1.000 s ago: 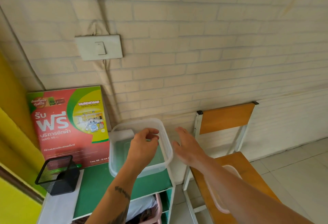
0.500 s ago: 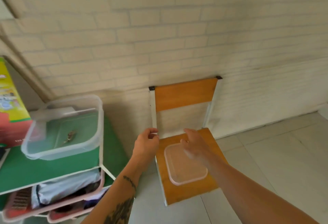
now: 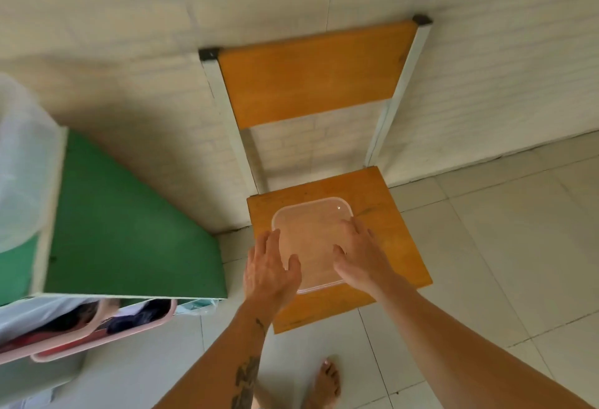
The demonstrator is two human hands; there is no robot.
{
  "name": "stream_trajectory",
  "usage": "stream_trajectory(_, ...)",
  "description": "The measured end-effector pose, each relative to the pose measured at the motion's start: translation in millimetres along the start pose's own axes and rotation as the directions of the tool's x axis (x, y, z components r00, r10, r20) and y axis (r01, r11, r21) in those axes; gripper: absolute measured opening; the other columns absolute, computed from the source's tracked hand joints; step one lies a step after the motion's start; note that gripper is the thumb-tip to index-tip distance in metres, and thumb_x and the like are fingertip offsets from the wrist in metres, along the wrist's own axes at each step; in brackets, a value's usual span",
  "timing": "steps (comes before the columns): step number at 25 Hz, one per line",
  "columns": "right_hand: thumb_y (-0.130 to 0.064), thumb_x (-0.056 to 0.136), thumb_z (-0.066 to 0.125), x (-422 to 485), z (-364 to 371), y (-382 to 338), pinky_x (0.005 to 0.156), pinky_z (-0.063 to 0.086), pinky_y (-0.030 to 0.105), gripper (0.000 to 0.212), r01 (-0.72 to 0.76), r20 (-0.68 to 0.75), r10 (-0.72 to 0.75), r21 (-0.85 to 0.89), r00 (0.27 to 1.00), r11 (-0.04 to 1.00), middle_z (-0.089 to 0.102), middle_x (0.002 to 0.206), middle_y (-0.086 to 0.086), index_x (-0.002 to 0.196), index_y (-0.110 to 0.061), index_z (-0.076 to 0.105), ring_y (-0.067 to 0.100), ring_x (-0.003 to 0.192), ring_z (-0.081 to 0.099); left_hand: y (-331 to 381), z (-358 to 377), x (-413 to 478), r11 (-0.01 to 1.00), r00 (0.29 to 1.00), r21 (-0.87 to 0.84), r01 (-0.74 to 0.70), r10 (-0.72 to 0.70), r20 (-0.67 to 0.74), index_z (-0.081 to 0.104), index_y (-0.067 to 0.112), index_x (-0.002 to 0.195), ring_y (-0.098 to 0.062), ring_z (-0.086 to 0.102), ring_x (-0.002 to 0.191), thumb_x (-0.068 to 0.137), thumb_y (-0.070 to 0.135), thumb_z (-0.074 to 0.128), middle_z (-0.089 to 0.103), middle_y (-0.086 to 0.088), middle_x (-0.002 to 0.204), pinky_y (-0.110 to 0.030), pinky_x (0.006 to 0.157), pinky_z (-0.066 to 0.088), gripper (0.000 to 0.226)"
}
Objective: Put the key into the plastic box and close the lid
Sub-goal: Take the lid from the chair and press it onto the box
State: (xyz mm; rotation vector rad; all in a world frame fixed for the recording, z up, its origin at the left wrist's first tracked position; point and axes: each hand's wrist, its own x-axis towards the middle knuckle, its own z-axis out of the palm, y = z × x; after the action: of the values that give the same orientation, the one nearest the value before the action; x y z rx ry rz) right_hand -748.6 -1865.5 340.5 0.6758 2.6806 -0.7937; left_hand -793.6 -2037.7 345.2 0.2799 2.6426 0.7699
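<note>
A clear plastic lid (image 3: 311,233) lies flat on the orange seat of a wooden chair (image 3: 398,240). My left hand (image 3: 270,270) hovers over the lid's left edge with its fingers spread. Over the lid's right side is my right hand (image 3: 359,254), fingers apart as well; whether either hand touches the lid I cannot tell. Neither hand holds anything. A blurred edge of the clear plastic box (image 3: 17,162) shows at the far left on the green shelf top. The key is out of view.
The green-topped shelf unit (image 3: 126,230) stands to the left of the chair, with pink baskets (image 3: 107,327) of clutter below it. A white brick wall (image 3: 486,77) is behind the chair. My bare foot (image 3: 327,386) is on the tiled floor.
The view has swung right and down from the box to the chair. Both hands have dropped to the lid on the seat, and the left hand has spread its fingers.
</note>
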Motion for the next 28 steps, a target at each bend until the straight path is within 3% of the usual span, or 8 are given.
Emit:
stream_trajectory(4,-0.032,0.094,0.049,50.0,62.7,44.5,0.113,0.033,0.051,0.056,0.025,-0.09,-0.034,-0.102,0.995,0.995,0.021,0.156,0.005,0.144,-0.023,0.025,0.032,0.143,0.022,-42.5,83.9,34.4,0.979,1.0,0.202,0.014,-0.013,-0.008,0.012,0.022,0.152,-0.03,0.021,0.145,0.09,0.051,0.036,0.012,-0.008,0.163,-0.049,0.116,0.03,0.073)
stream_trajectory(8,-0.037,0.097,0.042,73.9,98.8,79.2,0.12,0.014,0.052,0.063,-0.036,-0.104,0.021,-0.143,0.994,0.989,0.004,0.163,0.012,0.151,-0.025,0.012,0.037,0.149,0.004,-57.4,123.1,46.1,0.979,1.0,0.203,0.027,-0.027,-0.001,0.01,0.023,0.152,-0.03,0.018,0.145,0.087,0.053,0.038,0.008,-0.006,0.163,-0.051,0.113,0.035,0.078)
stream_trajectory(13,-0.038,0.091,0.049,74.8,113.7,85.2,0.112,0.031,0.057,0.063,-0.038,-0.075,0.03,-0.099,0.997,0.994,0.007,0.159,0.015,0.145,-0.025,0.02,0.041,0.143,0.019,-59.2,132.5,52.2,0.981,0.999,0.187,0.043,-0.043,-0.005,0.022,0.022,0.15,-0.034,0.019,0.14,0.084,0.048,0.046,0.01,-0.01,0.161,-0.053,0.107,0.04,0.076)
stream_trajectory(17,-0.032,0.092,0.045,64.5,102.8,73.8,0.11,0.035,0.057,0.049,-0.07,-0.093,0.07,0.006,0.993,0.998,0.011,0.158,0.014,0.139,-0.024,0.035,0.041,0.14,0.022,-50.8,119.9,49.6,0.996,0.999,0.07,0.054,-0.055,0.001,0.033,0.019,0.147,-0.037,0.022,0.138,0.081,0.042,0.05,0.019,-0.013,0.159,-0.057,0.106,0.04,0.072)
stream_trajectory(23,-0.038,0.092,0.041,19.0,49.6,22.8,0.109,0.033,0.055,0.053,-0.093,-0.268,0.07,-0.074,0.961,0.993,0.021,0.157,0.021,0.143,-0.023,0.041,0.041,0.136,0.03,-20.8,62.6,21.5,0.999,0.957,-0.043,-0.015,0.001,-0.289,0.057,0.009,0.132,-0.041,0.044,0.117,0.079,0.028,0.052,0.047,-0.023,0.141,-0.051,0.094,0.044,0.056)
stream_trajectory(28,-0.038,0.089,0.039,-35.1,-35.4,-43.6,0.105,0.035,0.054,0.056,-0.04,-0.359,0.006,-0.088,0.933,0.995,0.026,0.155,0.022,0.142,-0.022,0.044,0.041,0.133,0.035,27.6,-37.4,-11.3,0.971,0.914,-0.224,-0.084,-0.014,-0.404,0.056,0.014,0.133,-0.033,0.04,0.121,0.086,0.007,0.055,0.046,-0.014,0.141,-0.041,0.1,0.038,0.047)
